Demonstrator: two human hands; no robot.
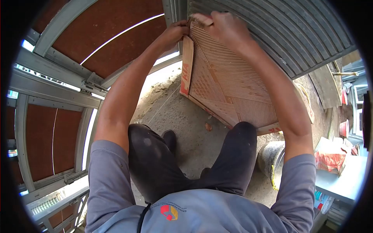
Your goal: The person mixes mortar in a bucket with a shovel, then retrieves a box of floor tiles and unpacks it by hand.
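Note:
A box-shaped cardboard piece (233, 79) with a ribbed, patterned brown face and red printed letters on its edges stands tilted in front of my knees. At its top left corner my left hand (176, 33) is closed, fingers pinched near the edge; what it grips is too small to make out. My right hand (230, 28) is closed on a pale, blurred object (203, 18) just above the same corner. The two hands are close together but apart.
Brown panels in a metal frame (40, 139) stand at the left. Corrugated metal (295, 35) fills the top right. A bucket (271, 157) sits beside my right knee. A bluish table (344, 180) holds a red and white bag (330, 159).

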